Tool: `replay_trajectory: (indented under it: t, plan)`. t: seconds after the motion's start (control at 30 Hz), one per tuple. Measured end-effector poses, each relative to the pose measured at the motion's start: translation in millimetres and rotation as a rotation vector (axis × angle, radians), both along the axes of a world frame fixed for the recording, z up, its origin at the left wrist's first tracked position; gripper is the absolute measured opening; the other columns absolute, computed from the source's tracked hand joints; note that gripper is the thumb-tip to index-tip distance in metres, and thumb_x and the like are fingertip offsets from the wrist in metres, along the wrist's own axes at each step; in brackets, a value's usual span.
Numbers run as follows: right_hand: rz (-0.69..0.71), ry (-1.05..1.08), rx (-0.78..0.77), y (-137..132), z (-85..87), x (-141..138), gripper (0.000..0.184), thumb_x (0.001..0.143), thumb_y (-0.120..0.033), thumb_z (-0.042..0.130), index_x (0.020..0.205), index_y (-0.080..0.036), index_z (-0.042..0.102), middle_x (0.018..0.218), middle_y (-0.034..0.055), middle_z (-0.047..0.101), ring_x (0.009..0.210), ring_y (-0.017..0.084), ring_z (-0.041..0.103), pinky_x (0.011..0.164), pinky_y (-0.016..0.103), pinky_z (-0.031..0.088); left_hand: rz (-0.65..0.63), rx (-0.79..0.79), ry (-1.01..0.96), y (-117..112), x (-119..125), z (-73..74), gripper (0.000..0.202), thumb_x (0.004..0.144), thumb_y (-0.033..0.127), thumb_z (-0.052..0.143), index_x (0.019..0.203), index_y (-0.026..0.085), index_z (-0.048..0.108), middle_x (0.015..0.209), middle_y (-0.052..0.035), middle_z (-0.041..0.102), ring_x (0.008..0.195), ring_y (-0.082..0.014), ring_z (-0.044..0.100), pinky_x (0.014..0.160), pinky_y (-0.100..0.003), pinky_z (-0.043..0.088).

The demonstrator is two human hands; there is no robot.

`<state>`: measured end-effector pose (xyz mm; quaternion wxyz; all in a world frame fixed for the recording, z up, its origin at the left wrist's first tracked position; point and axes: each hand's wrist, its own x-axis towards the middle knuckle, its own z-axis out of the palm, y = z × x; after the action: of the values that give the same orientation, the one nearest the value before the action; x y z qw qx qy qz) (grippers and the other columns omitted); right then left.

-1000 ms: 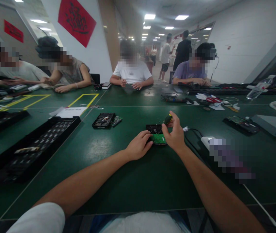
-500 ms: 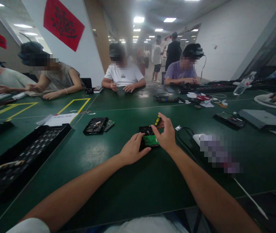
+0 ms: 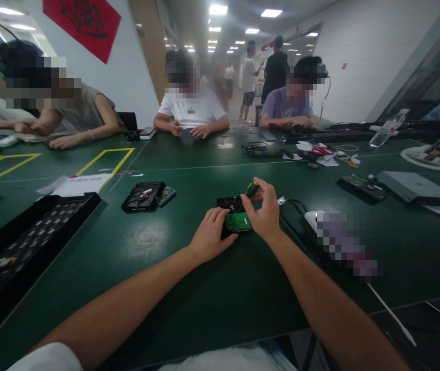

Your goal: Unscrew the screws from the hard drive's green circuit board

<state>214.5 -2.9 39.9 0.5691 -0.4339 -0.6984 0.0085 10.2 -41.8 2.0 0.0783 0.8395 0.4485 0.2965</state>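
Observation:
A black hard drive (image 3: pixel 228 204) with a green circuit board (image 3: pixel 237 221) on top lies on the green table (image 3: pixel 189 288) in front of me. My left hand (image 3: pixel 211 236) rests on its left side, fingers curled against the drive and board. My right hand (image 3: pixel 265 212) pinches a small screwdriver with a yellow and black handle (image 3: pixel 251 189), its tip pointing down at the drive.
A second opened drive (image 3: pixel 143 196) lies to the left, beside a long black tray (image 3: pixel 19 242). Cables (image 3: pixel 293 216) and a white device sit at my right. Boards, a grey box (image 3: pixel 413 186) and a bottle lie farther right. Several people sit across the table.
My view has shifted a little to the right and lower. Both hands stay on the drive; the right hand has turned the screwdriver slightly.

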Motion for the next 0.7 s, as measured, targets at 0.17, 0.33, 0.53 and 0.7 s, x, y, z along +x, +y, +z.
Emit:
replay_trajectory:
  t: [0.17, 0.33, 0.53, 0.7]
  plan:
    - [0.042, 0.019, -0.024, 1.6, -2.0, 0.0, 0.052, 0.101, -0.033, 0.055, 0.15, -0.025, 0.042, 0.135, 0.0142, 0.061, 0.101, 0.023, 0.07, 0.089, 0.045, 0.065, -0.019, -0.007, -0.012, 2.6, 0.6, 0.2, 0.067, 0.09, 0.041, 0.071, 0.147, 0.018, 0.044, 0.145, -0.0144, 0.055, 0.141, -0.0338, 0.045, 0.121, -0.056, 0.042]
    - [0.001, 0.032, -0.023, 2.9, -1.6, -0.7, 0.053, 0.099, -0.033, 0.059, 0.149, -0.023, 0.045, 0.127, 0.0135, 0.064, 0.091, 0.022, 0.07, 0.084, 0.045, 0.065, -0.05, -0.005, 0.015, 3.5, -0.1, 0.2, 0.066, 0.092, 0.041, 0.068, 0.149, 0.018, 0.043, 0.147, -0.0145, 0.056, 0.144, -0.0341, 0.043, 0.122, -0.057, 0.04]
    - [-0.02, -0.007, 0.003, 3.0, 0.1, 1.8, 0.051, 0.098, -0.036, 0.064, 0.147, -0.028, 0.049, 0.127, 0.0117, 0.063, 0.092, 0.024, 0.068, 0.081, 0.046, 0.065, -0.05, 0.016, 0.064, 2.8, -0.2, -0.4, 0.06, 0.094, 0.041, 0.066, 0.146, 0.018, 0.048, 0.15, -0.0153, 0.054, 0.147, -0.0352, 0.041, 0.124, -0.057, 0.038]
    - [-0.011, 0.02, -0.015, 3.9, -1.8, 2.3, 0.053, 0.098, -0.034, 0.064, 0.148, -0.03, 0.048, 0.13, 0.0115, 0.064, 0.092, 0.024, 0.071, 0.081, 0.045, 0.066, -0.053, 0.012, 0.065, 1.7, 0.0, -1.6, 0.057, 0.093, 0.035, 0.065, 0.146, 0.02, 0.049, 0.154, -0.0163, 0.05, 0.15, -0.0367, 0.039, 0.123, -0.06, 0.039]
